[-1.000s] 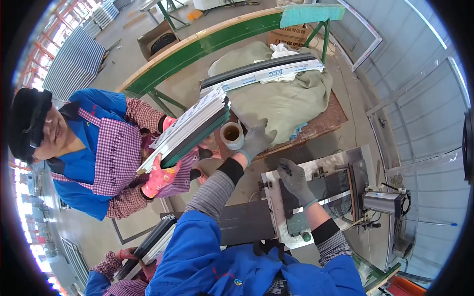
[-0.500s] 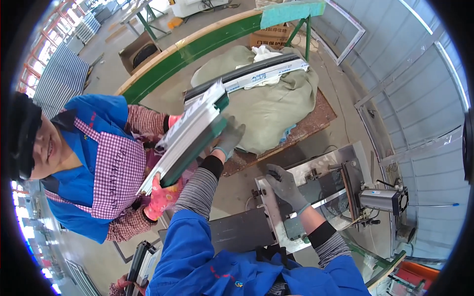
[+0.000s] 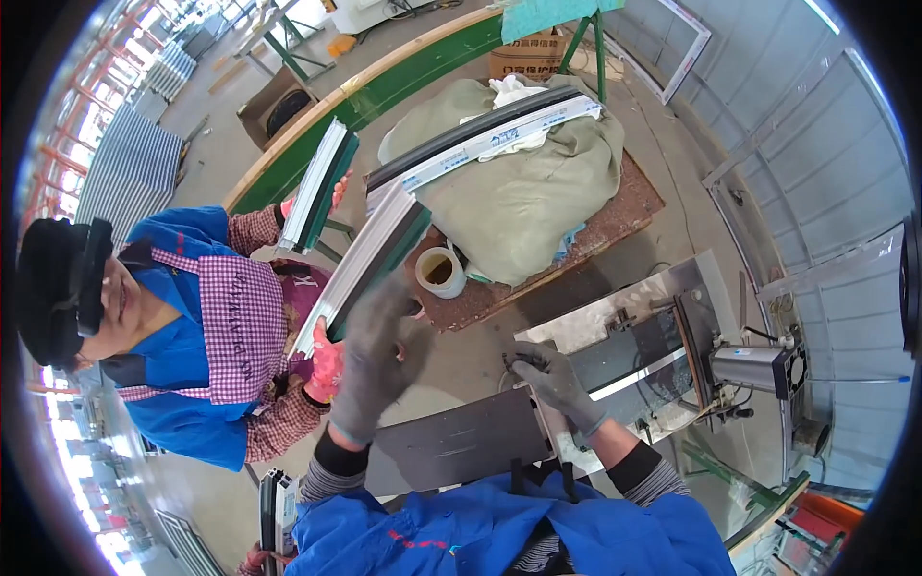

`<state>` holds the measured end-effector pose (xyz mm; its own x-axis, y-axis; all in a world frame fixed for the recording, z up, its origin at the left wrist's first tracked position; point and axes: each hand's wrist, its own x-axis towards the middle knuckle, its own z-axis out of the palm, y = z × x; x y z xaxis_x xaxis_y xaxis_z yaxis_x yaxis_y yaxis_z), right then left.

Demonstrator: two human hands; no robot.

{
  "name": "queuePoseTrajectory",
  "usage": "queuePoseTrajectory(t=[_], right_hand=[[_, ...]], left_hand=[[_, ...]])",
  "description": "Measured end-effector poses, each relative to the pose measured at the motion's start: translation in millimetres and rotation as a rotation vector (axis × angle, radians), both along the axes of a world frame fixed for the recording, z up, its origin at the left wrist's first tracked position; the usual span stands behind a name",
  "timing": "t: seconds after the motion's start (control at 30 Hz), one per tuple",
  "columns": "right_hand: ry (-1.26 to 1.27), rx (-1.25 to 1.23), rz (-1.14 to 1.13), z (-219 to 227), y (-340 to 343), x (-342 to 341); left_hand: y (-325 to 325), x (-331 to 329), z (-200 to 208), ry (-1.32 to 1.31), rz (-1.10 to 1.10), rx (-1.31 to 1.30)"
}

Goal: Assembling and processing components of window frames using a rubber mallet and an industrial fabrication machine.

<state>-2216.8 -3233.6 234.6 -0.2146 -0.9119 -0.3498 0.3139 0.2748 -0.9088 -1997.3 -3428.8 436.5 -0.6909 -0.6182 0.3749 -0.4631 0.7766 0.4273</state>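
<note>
My left hand (image 3: 373, 363), in a grey glove, is raised in front of a white and green window-frame profile (image 3: 360, 252). Its fingers look stretched and the thumb apart, though motion blurs them; no object shows in it. A co-worker's pink-gloved hand (image 3: 325, 370) grips that profile's lower end. The co-worker's other hand holds a second, similar profile (image 3: 315, 192). My right hand (image 3: 559, 386), also grey-gloved, hovers beside the machine bed (image 3: 624, 350) with fingers curled together; whatever is at the fingertips is too small to make out.
A long white and black profile (image 3: 490, 134) lies on a drab cloth heap (image 3: 519, 211) over a reddish-brown board (image 3: 634, 206). A white pot (image 3: 441, 273) stands on the board's near corner. A cylinder (image 3: 759, 367) juts from the machine; a dark plate (image 3: 461, 442) lies before me.
My left hand has come back toward me, off the profiles. The co-worker's profiles, close together before, are now apart, one in each hand. The white pot has come into sight.
</note>
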Motion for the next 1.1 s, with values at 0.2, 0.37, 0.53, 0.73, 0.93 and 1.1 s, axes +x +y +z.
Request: queuePoseTrajectory(t=[0.2, 0.37, 0.53, 0.73, 0.93, 1.1], right_hand=[[0.022, -0.030, 0.092, 4.0, -0.6, 28.3], [-0.148, -0.021, 0.158, 6.4, -4.9, 52.2], [-0.036, -0.129, 0.055, 31.7, -15.9, 77.4], [-0.118, -0.173, -0.152, 81.5, 32.5, 76.7], [-0.164, -0.087, -0.288, 74.7, 115.3, 59.7], [0.028, -0.079, -0.366, 78.6, 181.3, 34.2]], left_hand=[[-68.7, 42.8, -33.6, -0.130, 0.208, 0.071], [-78.2, 49.7, -63.3, -0.232, 0.064, 0.362], [-35.6, 8.7, -67.1, -0.257, -0.028, 0.452], [37.2, -29.5, -109.9, -0.128, -0.190, 0.659], [124.8, -66.0, -125.3, -0.080, -0.234, 1.266], [149.2, -39.3, -152.3, -0.020, -0.171, 1.231]])
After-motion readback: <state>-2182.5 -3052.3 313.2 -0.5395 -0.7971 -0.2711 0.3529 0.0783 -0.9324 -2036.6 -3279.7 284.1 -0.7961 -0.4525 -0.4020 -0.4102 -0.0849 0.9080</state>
